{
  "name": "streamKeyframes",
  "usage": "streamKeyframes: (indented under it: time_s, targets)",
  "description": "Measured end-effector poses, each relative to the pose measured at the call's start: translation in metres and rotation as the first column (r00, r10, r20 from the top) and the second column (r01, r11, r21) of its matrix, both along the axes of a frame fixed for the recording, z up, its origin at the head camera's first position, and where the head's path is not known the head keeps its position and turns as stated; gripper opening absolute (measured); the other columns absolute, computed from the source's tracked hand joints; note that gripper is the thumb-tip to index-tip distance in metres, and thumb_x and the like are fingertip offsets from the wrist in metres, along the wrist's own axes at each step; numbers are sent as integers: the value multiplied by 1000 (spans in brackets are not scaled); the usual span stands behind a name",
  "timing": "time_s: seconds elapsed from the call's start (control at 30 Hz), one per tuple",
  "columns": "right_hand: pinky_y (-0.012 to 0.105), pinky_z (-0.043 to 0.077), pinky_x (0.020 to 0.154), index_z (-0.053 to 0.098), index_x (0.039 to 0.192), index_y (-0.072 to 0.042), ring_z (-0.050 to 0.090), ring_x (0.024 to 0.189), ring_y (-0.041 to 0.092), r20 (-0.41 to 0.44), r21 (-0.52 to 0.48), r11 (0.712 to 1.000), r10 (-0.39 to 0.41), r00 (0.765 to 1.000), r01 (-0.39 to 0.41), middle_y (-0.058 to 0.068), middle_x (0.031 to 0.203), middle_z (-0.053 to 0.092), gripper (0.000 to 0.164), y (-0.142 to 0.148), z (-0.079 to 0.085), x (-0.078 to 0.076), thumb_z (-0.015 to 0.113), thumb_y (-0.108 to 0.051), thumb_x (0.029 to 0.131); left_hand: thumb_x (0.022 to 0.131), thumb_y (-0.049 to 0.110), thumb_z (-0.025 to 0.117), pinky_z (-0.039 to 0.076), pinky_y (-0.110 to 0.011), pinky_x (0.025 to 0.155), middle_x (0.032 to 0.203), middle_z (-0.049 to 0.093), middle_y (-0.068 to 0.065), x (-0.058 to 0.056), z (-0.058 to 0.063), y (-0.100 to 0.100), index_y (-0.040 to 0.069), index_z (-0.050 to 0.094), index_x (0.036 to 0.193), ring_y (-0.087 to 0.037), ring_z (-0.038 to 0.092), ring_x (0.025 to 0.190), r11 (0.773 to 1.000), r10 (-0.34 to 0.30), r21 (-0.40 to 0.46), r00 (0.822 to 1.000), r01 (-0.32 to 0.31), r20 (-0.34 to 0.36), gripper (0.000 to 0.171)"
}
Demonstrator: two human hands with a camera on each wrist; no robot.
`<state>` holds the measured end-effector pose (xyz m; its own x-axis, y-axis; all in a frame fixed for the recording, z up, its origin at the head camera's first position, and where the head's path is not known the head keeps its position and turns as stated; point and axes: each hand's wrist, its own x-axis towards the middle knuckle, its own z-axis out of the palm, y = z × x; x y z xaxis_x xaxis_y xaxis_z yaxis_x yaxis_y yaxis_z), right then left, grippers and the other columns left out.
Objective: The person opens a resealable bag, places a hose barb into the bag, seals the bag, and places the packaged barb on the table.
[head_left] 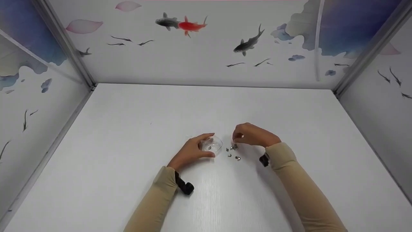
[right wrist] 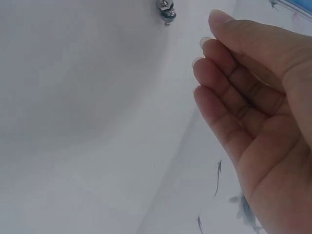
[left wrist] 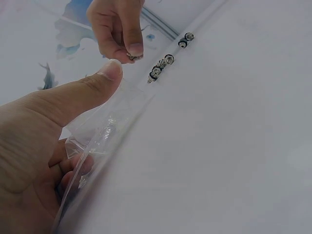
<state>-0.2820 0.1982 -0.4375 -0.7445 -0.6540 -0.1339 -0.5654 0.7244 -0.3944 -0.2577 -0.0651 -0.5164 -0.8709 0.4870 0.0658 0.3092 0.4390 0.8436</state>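
Observation:
My left hand [head_left: 190, 150] curls round a clear plastic container [head_left: 217, 145], thumb on the near side and fingers on the far side. One small silvery metal piece [head_left: 210, 147] shows inside it. To the right, my right hand [head_left: 251, 133] is low over the table beside a loose group of the same metal pieces [head_left: 237, 158]. In the left wrist view, its thumb and finger pinch a small metal piece [left wrist: 134, 57]. Dark rings mark the loose metal pieces [left wrist: 155, 72] there. The right wrist view hides the pinched piece behind the fingertips [right wrist: 220, 17].
A white table [head_left: 128, 112] lies under both hands. Printed panels with fish and flowers, such as the back wall [head_left: 209, 64], enclose it at the back and sides. Each wrist has a small black camera [head_left: 186, 188] on it.

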Motion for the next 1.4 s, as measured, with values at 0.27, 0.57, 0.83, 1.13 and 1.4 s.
streamKeyframes:
  time_s: [0.27, 0.57, 0.83, 1.13, 1.4]
  targets:
    - [33, 52, 79, 74, 94, -3, 62, 84, 17, -68, -73, 992, 95, 993, -99, 5, 90, 68, 9, -7, 4, -1, 68, -3, 87, 74, 39, 82, 38, -30, 81, 132, 58, 3, 1, 1, 1, 27, 49, 142, -14, 45, 88, 1000, 0, 0, 1000, 0, 4, 77]
    - [33, 52, 81, 74, 96, -5, 63, 86, 17, -64, -53, 993, 105, 992, -109, 4, 92, 69, 10, -22, 11, 0, 68, -7, 88, 74, 37, 82, 37, -29, 73, 106, 61, 1, 1, 2, 1, 26, 50, 141, -14, 43, 79, 1000, 2, 2, 1000, -2, 5, 75]
    - [33, 53, 81, 74, 99, -4, 64, 87, 17, -41, -33, 993, 109, 993, -111, 5, 95, 69, 13, -38, 15, 0, 67, -8, 90, 75, 37, 82, 37, -30, 74, 120, 61, 2, 2, 2, 0, 26, 49, 142, -14, 43, 78, 1000, -1, 7, 1000, 1, 14, 75]
    - [30, 54, 79, 75, 98, -1, 66, 87, 18, -68, -97, 978, 181, 981, -187, 8, 94, 71, 13, -45, 12, 0, 68, -6, 88, 76, 37, 81, 37, -35, 80, 135, 57, -5, 2, 4, 0, 24, 48, 143, -17, 44, 85, 1000, -12, 3, 1000, 12, -3, 75]
    - [30, 54, 82, 75, 99, -3, 66, 89, 18, -47, -80, 985, 150, 988, -153, 7, 96, 71, 14, -48, 12, 1, 68, -6, 88, 76, 38, 80, 38, -34, 83, 135, 57, -4, 2, 3, 1, 26, 48, 142, -16, 46, 89, 1000, -9, 4, 1000, 9, -7, 74]
